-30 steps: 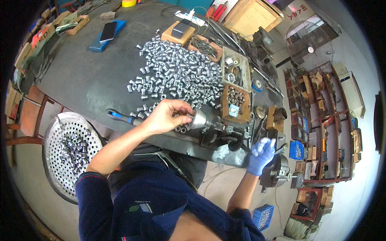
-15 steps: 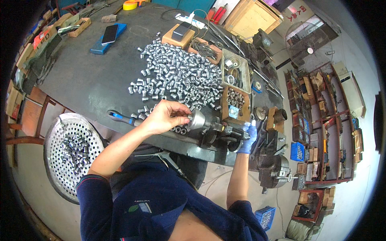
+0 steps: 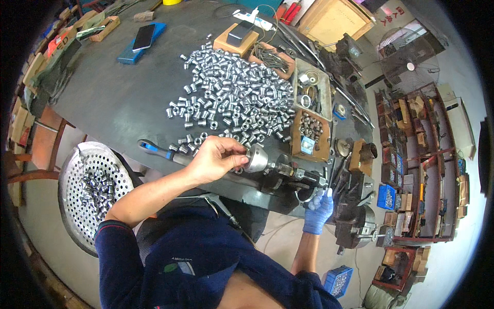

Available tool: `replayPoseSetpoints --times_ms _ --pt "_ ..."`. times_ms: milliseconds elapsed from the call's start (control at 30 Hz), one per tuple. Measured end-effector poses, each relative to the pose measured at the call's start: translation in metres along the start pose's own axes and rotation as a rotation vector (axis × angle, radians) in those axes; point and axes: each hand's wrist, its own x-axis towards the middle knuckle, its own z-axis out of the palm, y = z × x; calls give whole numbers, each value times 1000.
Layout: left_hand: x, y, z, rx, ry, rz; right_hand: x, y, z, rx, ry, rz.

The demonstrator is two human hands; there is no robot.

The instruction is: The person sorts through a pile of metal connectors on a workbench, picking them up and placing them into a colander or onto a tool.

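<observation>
My bare left hand [image 3: 218, 158] is at the left face of a round steel chuck [image 3: 256, 158]. Its thumb and fingers are pinched together there, and whatever they hold is hidden. The chuck belongs to a small bench-mounted spindle device [image 3: 288, 175] along the table's near edge. At that device's right end, my right hand [image 3: 319, 210], in a blue glove, is closed around a lever handle [image 3: 329, 192], mostly covered by the fingers. Beyond my left hand lies a wide heap of shiny flanged metal bushings [image 3: 231, 95].
A blue-black handled tool [image 3: 154, 149] lies left of my left hand. On the left stands a perforated metal stool [image 3: 72, 180] bearing more bushings. A bench vise [image 3: 355, 226] stands right of my right hand. Behind the device are a box of small parts [image 3: 311, 131] and a tray [image 3: 325, 85].
My right hand has swung down toward me from the device's right end. My left hand keeps its place at the chuck. The whole view has shifted slightly.
</observation>
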Motion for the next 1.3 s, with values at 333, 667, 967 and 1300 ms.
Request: replayPoseSetpoints --times_ms 333,667,967,1300 --pt "3 10 -5 31 -62 -93 -20 -22 22 -96 -127 -201" --pt "1 -2 16 574 137 70 -10 -41 38 -107 -207 -404" --pt "1 -10 23 575 295 172 -22 -17 21 -54 -84 -216" --pt "2 -19 25 641 316 406 29 -59 76 -21 -245 -350"
